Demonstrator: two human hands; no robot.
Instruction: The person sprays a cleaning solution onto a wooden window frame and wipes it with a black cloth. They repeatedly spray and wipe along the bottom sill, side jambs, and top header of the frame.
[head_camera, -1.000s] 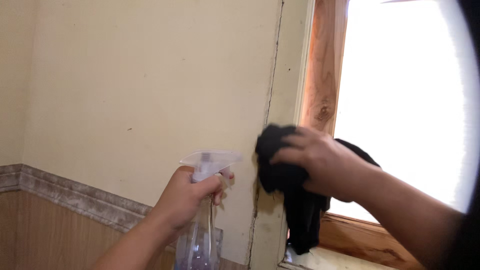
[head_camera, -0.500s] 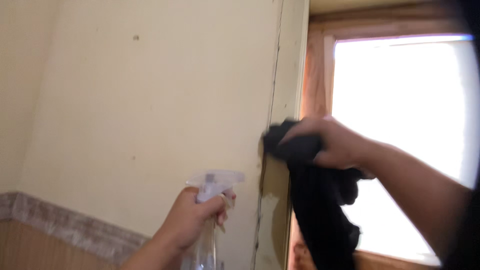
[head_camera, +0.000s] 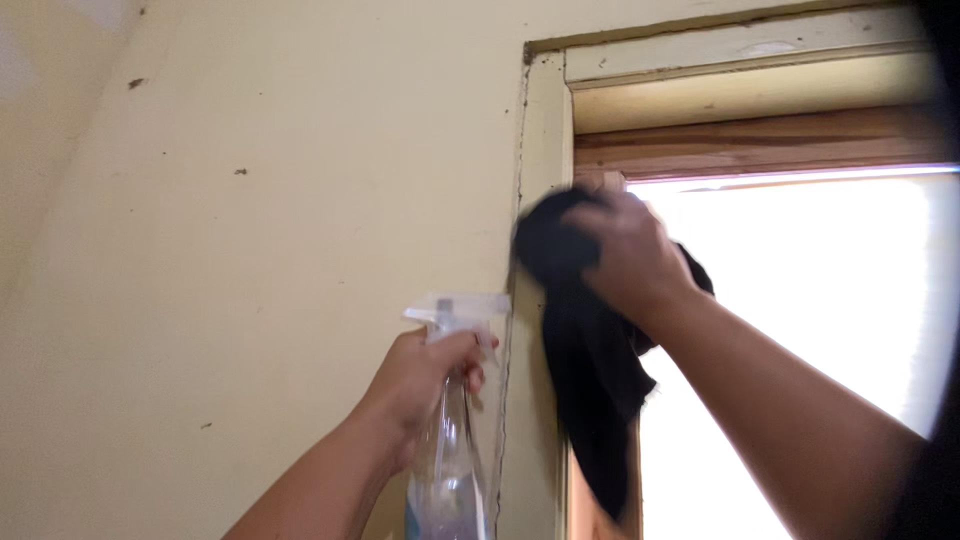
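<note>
My right hand (head_camera: 625, 250) presses a black cloth (head_camera: 590, 370) against the cream-painted window frame (head_camera: 540, 130), near its upper left corner; the rest of the cloth hangs down below the hand. My left hand (head_camera: 420, 380) grips a clear spray bottle (head_camera: 450, 470) by the neck, with a finger at the trigger. The bottle's white nozzle (head_camera: 465, 308) points right, toward the frame. The bottle stands upright just left of the frame.
A cream wall (head_camera: 260, 250) with small dark specks fills the left side. A wooden inner frame (head_camera: 760, 140) runs across the top of the bright window (head_camera: 800, 330). A crack follows the left edge of the painted frame.
My right hand has slid the cloth up the frame from mid-height to near the top corner. The view has tilted upward, and my left hand has risen with the spray bottle.
</note>
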